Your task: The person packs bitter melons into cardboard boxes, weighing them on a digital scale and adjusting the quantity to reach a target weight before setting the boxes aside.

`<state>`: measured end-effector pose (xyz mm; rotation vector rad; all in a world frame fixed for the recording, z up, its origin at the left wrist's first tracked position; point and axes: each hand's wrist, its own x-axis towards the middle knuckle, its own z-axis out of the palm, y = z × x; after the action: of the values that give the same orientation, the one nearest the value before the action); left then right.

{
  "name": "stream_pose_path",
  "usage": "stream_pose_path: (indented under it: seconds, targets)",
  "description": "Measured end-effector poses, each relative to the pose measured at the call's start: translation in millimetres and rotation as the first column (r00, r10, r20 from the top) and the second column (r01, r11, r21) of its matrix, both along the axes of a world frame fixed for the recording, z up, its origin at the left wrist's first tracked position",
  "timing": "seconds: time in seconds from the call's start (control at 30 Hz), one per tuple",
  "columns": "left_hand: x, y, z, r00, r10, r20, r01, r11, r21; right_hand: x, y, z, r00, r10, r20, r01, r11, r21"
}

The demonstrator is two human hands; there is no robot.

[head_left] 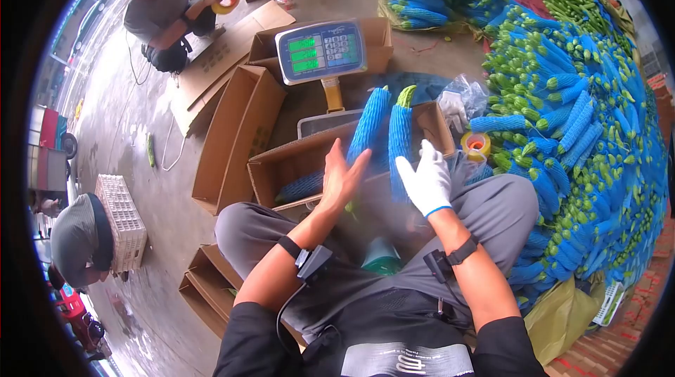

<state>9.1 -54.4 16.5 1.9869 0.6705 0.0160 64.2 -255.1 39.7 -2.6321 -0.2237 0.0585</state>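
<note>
Two long bitter melons in blue foam net sleeves lie side by side in front of me, green stem ends away from me. My bare left hand (pixel 342 179) is at the lower part of the left bitter melon (pixel 370 121), fingers and thumb spread in a V. In a white glove, my right hand (pixel 427 179) is beside the right bitter melon (pixel 399 131), its thumb over the sleeve and its fingers stretched out. Both melons overlap an open cardboard carton (pixel 281 166). Another sleeved melon (pixel 301 188) lies inside that carton.
A digital scale (pixel 321 51) stands behind the carton. More cartons (pixel 239 138) stand at left; a large heap of sleeved melons (pixel 583 131) fills the right. A tape roll (pixel 476 145) is near my right knee. One person (pixel 158 11) crouches with tape; another (pixel 81 240) bends near a crate (pixel 121 222).
</note>
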Motion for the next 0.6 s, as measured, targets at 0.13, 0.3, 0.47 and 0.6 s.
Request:
stream_pose_path:
  seconds: [0.13, 0.3, 0.47, 0.6]
  targets:
    - [5.2, -0.8, 0.6, 1.0, 0.006, -0.004, -0.006, 1.0, -0.002, 6.0, -12.2, -5.0, 0.999, -0.025, 0.031, 0.022, 0.996, 0.088]
    - [7.3, -0.5, -1.3, 1.0, 0.006, -0.007, -0.006, 0.999, 0.036, 8.7, -20.4, -7.8, 0.997, -0.072, 0.006, 0.069, 0.979, 0.19]
    - [9.0, -0.5, 5.6, 1.0, 0.019, -0.019, -0.019, 1.0, 0.019, 12.0, -23.5, -12.6, 0.996, -0.086, -0.003, 0.085, 0.971, 0.223]
    - [9.7, -1.2, 6.3, 0.999, 0.033, -0.027, -0.033, 0.999, 0.007, 12.1, -22.1, -5.9, 0.995, -0.093, -0.048, 0.1, 0.98, 0.171]
